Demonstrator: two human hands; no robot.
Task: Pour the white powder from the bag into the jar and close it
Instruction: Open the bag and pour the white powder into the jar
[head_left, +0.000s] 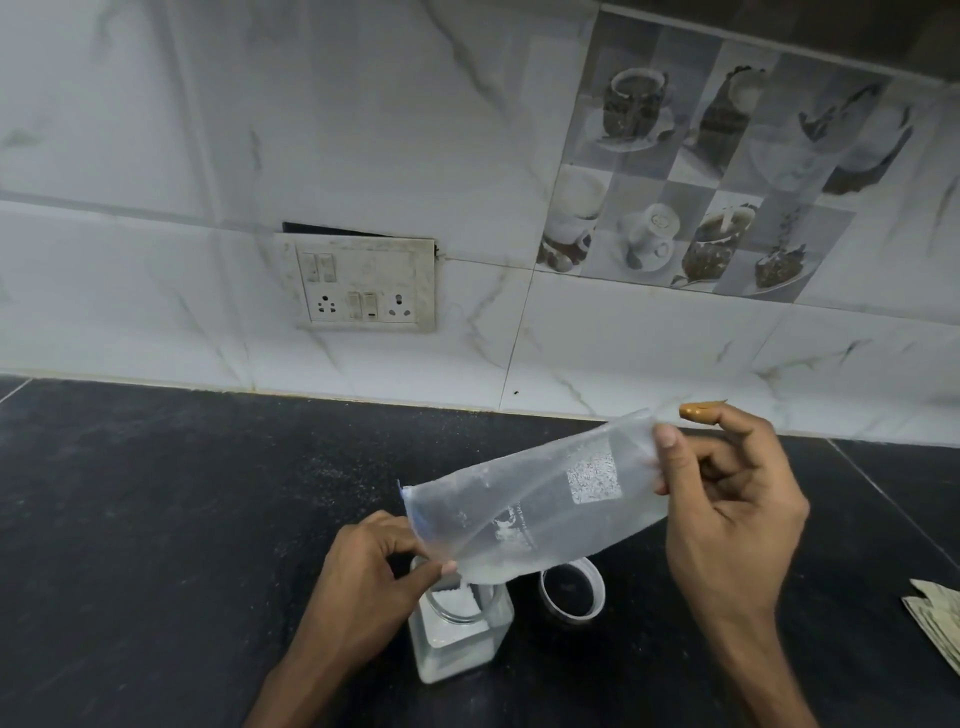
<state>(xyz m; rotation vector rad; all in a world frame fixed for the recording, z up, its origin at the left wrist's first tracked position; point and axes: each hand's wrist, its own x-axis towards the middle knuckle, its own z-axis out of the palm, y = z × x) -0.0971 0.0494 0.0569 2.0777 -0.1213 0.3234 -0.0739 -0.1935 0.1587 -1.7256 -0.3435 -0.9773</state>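
Head view, items by size:

- Black countertop: dark stone with a faint dusting of white grains; it carries the jar and lid.
- Tiled wall: pale marble-look tiles with a switch and socket plate set in them, well behind the work.
- Bag: clear plastic, held in the air and tilted down to the left, its low corner just above the jar mouth. Nearly empty; a small heap of white powder lies in that corner.
- Right hand: fingers partly curled, thumb and fingers pinching the bag's raised end.
- Left hand: closed in a pinch on the bag's lower open edge, beside the jar.
- Jar: clear, squarish, upright, open, with powder inside.
- Folded paper: at the right edge, well apart.
- Lid: white ring, lying just right of the jar, not yet fitted.

Risks, as judged:
- The floppy mouth could drift off the rim and send powder onto the countertop.
- The left hand, so close, could nudge the jar.
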